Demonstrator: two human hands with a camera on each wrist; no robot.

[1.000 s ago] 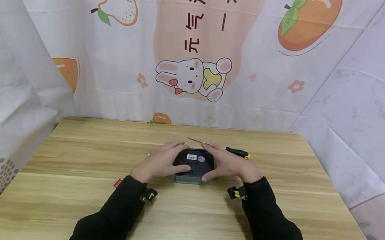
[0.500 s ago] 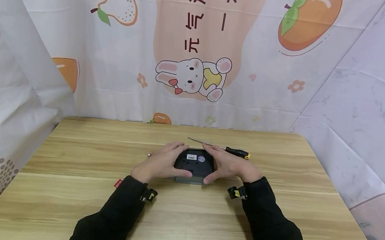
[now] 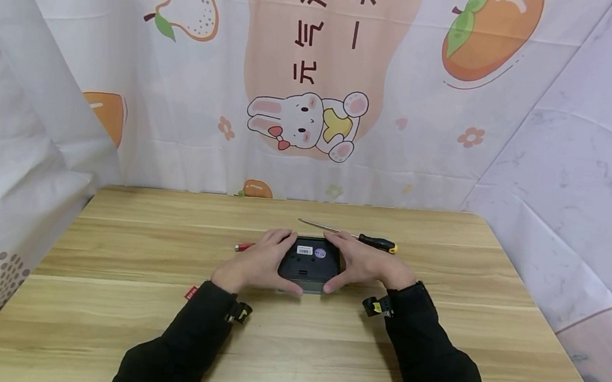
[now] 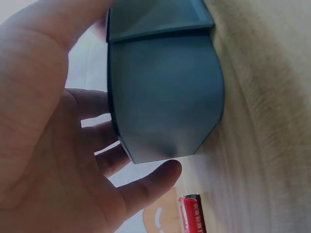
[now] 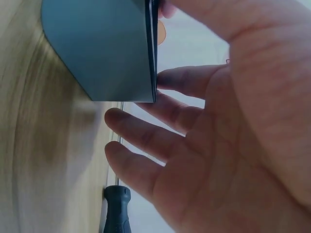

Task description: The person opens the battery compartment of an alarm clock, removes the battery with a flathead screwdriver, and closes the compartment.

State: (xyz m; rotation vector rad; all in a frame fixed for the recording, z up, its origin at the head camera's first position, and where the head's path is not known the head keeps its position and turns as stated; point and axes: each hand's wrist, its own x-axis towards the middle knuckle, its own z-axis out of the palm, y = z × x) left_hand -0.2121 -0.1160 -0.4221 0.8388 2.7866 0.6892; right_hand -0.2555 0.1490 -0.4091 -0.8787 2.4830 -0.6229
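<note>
A small grey device (image 3: 309, 274) with a black panel facing up lies between my hands; the panel bears a white barcode label and a round purple sticker. Its kind does not show. Around its left side my left hand (image 3: 254, 262) holds it, thumb at the front edge and fingertips at the far edge. My right hand (image 3: 370, 268) spans the right side likewise. In the left wrist view the device's smooth grey side wall (image 4: 165, 97) shows, with the little finger apart from it. The right wrist view shows some fingertips behind the panel's edge (image 5: 151, 53).
Behind my right hand lies a screwdriver (image 3: 375, 242) with a black and yellow handle, its shaft pointing left. A red battery (image 3: 243, 247) with a black end (image 4: 193, 213) lies beyond my left hand. A printed curtain (image 3: 192, 88) hangs behind the wooden table (image 3: 286, 354).
My left thumb has slid off the black panel down to the device's front edge. The left fingers have shifted slightly, uncovering more of the red battery. My right hand has barely moved.
</note>
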